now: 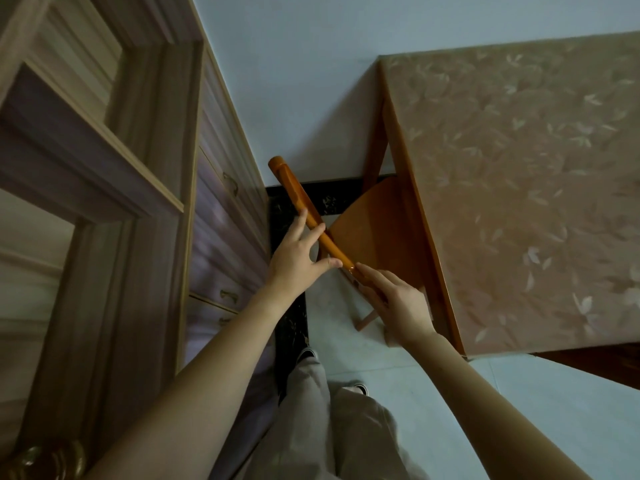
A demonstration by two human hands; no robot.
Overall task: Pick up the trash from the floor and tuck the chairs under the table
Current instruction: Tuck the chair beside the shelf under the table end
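Centre of frame: we see the chair [375, 237] with its seat partly beneath the tabletop [519, 168], which fills the right of the frame. Its top rail [294, 192] runs diagonally from upper centre toward the lower middle. The left hand [299, 252] lies across the rail, fingers spread and thumb extended. The right hand [401, 306] rests on the rail's lower end with fingers straight. We note a drawered cabinet [221, 220] at left and the tiled floor [519, 393] at lower right.
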